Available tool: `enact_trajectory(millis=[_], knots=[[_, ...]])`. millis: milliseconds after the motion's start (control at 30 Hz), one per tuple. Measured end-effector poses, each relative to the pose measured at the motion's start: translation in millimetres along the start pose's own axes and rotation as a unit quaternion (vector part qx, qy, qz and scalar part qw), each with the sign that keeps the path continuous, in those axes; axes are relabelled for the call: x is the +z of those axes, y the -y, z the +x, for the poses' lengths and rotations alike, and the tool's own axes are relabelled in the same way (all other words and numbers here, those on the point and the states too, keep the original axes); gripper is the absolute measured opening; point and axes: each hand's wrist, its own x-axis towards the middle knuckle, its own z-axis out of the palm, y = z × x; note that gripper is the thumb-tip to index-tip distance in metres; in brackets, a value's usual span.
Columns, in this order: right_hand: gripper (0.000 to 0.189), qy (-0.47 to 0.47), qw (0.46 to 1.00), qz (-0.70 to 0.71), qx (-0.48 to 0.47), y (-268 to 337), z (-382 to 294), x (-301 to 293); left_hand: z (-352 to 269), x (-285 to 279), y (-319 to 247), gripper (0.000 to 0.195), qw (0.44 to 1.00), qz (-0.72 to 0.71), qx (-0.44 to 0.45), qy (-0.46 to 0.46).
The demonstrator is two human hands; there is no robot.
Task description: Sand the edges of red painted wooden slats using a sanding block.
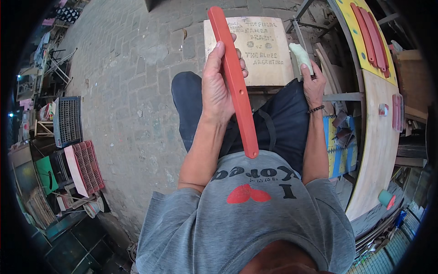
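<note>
A long red-painted bar, seemingly wooden, has a hole near its middle and another at its lower end. My left hand is closed around its upper part, thumb on top, and the lower end reaches over my shirt. My right hand, with a beaded bracelet at the wrist, grips a pale green-white folded pad or piece of cloth beside my right thigh. In front of my knees stands a low wooden box or table with stencilled writing on its light top. The bar partly covers its left side.
On the right, several similar red bars lie on a yellow board by a long wooden plank. A green cup-like item is at its near end. Plastic crates stand left on the brick paving.
</note>
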Motion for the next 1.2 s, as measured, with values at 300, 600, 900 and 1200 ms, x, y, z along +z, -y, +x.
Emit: enact_trajectory(millis=[300,600,900,1200], knots=[[0.042,-0.007,1.0,-0.009,-0.021,-4,0,0,4,-9,4,0.04,1.0,-0.008,0.002,0.014],[0.042,-0.02,0.996,-0.02,-0.083,-3,1,2,11,-16,8,0.036,0.998,-0.01,-0.011,-0.066],[0.042,-0.006,0.999,-0.009,-0.037,-4,0,1,44,-42,14,0.022,0.957,-0.195,-0.173,-0.129],[0.04,-0.044,0.998,0.042,-0.017,-1,-3,2,51,-42,23,0.023,0.939,-0.292,-0.165,-0.081]])
